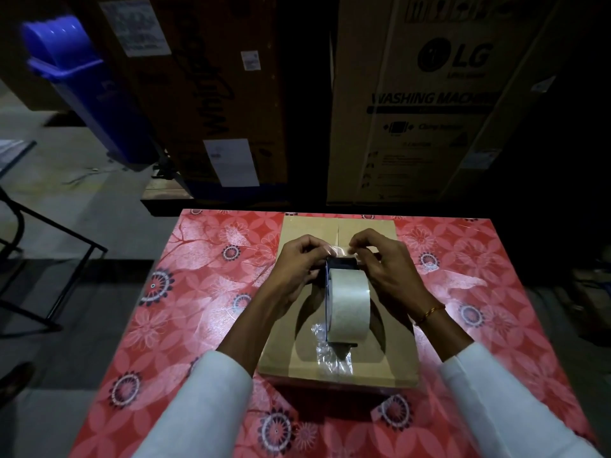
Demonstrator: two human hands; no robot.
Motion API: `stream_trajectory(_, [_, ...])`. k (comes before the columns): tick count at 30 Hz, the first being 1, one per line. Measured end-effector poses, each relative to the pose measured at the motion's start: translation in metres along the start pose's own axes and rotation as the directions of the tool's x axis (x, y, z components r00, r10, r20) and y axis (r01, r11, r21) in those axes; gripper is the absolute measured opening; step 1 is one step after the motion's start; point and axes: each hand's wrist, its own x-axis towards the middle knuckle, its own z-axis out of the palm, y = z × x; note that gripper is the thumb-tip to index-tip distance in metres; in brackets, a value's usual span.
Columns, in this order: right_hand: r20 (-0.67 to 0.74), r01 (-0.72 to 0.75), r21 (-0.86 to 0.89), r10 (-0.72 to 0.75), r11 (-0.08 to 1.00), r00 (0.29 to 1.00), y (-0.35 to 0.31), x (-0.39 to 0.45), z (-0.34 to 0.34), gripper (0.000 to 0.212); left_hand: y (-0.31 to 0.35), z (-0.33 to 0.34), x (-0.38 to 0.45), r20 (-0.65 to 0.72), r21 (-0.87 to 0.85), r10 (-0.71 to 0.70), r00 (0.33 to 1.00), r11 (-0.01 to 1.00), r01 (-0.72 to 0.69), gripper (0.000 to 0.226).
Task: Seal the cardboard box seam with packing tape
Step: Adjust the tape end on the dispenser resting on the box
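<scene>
At centre frame, on the closed cardboard box (pixel 337 312) atop the floral table (pixel 205 292), your left hand (pixel 297 266) curls around the tape dispenser (pixel 344 302) while your right hand (pixel 383 266) pinches the clear tape end (pixel 340 250) over the seam (pixel 338 231). That film looks thin, limp and sticky, likely to crumple like the crinkled tape (pixel 330 353) lower down, so hold both corners and keep it taut; the box should be stiff enough to press on.

We see a dim scene lit mainly from above the table (pixel 198 292), whose red cloth glares pale. The tape roll (pixel 347 302) throws 2 curved shadows on the box (pixel 390 358). Background cartons (pixel 429 94) are dark, soft, bowed by wide-angle distortion.
</scene>
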Motion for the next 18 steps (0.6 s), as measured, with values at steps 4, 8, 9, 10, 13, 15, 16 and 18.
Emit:
stream_trajectory(4, [0.017,-0.056,0.107,0.054,0.993,0.998,0.0,0.002,-0.002,0.017,-0.001,0.001,0.0,-0.006,0.005,0.004,1.0,1.0,-0.004,0.005])
stream_trajectory(8, [0.073,-0.086,0.153,0.076,0.984,0.994,-0.001,0.006,-0.004,0.03,-0.001,0.0,0.001,-0.008,-0.005,0.004,1.0,1.0,-0.004,0.005])
stream_trajectory(9, [0.089,-0.102,0.17,0.088,0.98,0.992,-0.002,0.007,-0.006,0.032,-0.001,0.0,0.001,-0.005,-0.011,0.004,1.0,1.0,-0.004,0.005])
stream_trajectory(10, [0.104,-0.121,0.191,0.102,0.974,0.989,-0.001,0.008,-0.008,0.033,-0.002,0.0,0.001,-0.003,-0.015,0.006,1.0,1.0,-0.006,0.005])
stream_trajectory(13, [0.134,-0.235,0.332,0.201,0.914,0.97,-0.005,0.015,-0.011,0.024,-0.002,0.0,-0.001,0.004,-0.019,0.019,1.0,1.0,-0.019,0.004])
stream_trajectory(15, [0.184,-0.387,0.436,0.34,0.812,0.922,-0.013,0.021,-0.014,0.016,-0.002,0.0,-0.003,0.006,-0.017,0.032,0.999,0.999,-0.032,0.005])
stream_trajectory(16, [0.216,-0.437,0.438,0.379,0.786,0.9,-0.016,0.024,-0.015,0.018,-0.002,0.0,-0.003,0.006,-0.012,0.039,0.999,0.999,-0.039,0.006])
stream_trajectory(18, [0.272,-0.453,0.334,0.376,0.827,0.886,-0.019,0.032,-0.016,0.035,-0.002,0.001,-0.004,0.002,0.002,0.05,0.999,0.999,-0.051,0.008])
